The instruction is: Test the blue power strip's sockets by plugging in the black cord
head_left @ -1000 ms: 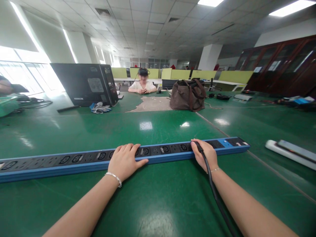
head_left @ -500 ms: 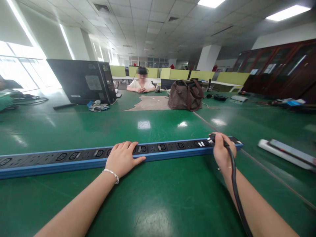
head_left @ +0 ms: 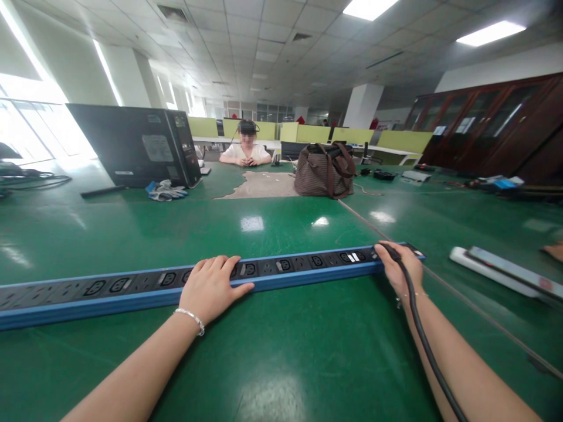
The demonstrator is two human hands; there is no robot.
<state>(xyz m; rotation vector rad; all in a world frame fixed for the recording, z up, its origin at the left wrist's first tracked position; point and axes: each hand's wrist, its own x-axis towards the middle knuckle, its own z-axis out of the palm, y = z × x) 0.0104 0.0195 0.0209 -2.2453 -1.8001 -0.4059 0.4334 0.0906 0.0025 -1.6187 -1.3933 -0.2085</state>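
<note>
The left hand point(head_left: 211, 287) lies palm down over the long power strip point(head_left: 303, 278), fingers draped across its socket face and thumb spread apart along the near edge. The right hand point(head_left: 402, 269) is near the strip's right end, thumb and fingers pinching the black plug point(head_left: 391, 253) of a thick black cable point(head_left: 417, 325), which runs back along the right forearm. The strip lies across the green table point(head_left: 264, 337) in front of the person, sockets upward, its left end out of view. The fingers hide the front of the plug, so whether it sits in a socket or only rests against the face cannot be told.

The plug would be best handled by its rigid body rather than by the cord, kept square to the socket face with its pins lined up to the openings. Any push should go straight down, without rocking. The left hand bears well away from the plug; a firm downward press, or a place closer to it, would steady the strip better. Some slack in the stiff cable should keep it from twisting the plug askew.
</note>
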